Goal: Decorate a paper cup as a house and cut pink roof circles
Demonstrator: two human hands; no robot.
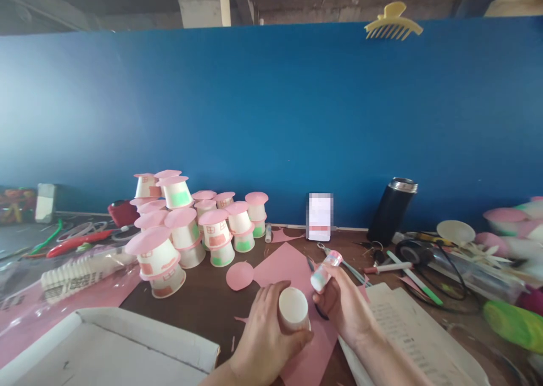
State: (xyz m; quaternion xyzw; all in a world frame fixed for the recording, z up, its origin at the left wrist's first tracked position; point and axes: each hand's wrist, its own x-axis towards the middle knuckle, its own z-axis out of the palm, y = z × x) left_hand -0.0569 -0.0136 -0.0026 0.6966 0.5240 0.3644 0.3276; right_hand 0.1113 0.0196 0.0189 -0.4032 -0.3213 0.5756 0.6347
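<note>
My left hand (265, 332) is wrapped round a white paper cup (293, 309), whose open end faces up toward me. In my right hand (345, 307) is a small glue stick (326, 270) with a pink and white label, tilted beside the cup and apart from it. Under both hands lies a sheet of pink paper (286, 264). A pink paper disc (240, 276) rests just left of that sheet. Farther left, upside-down paper cups (218, 233) with pink disc tops and drawn doors and windows are stacked in several towers.
A white box lid (139, 352) fills the front left, near bagged paper cups (85, 273). A phone (319, 216) leans on the blue partition (271, 109). A black flask (391, 211), markers (413, 278), cables and printed papers (419, 329) crowd the right.
</note>
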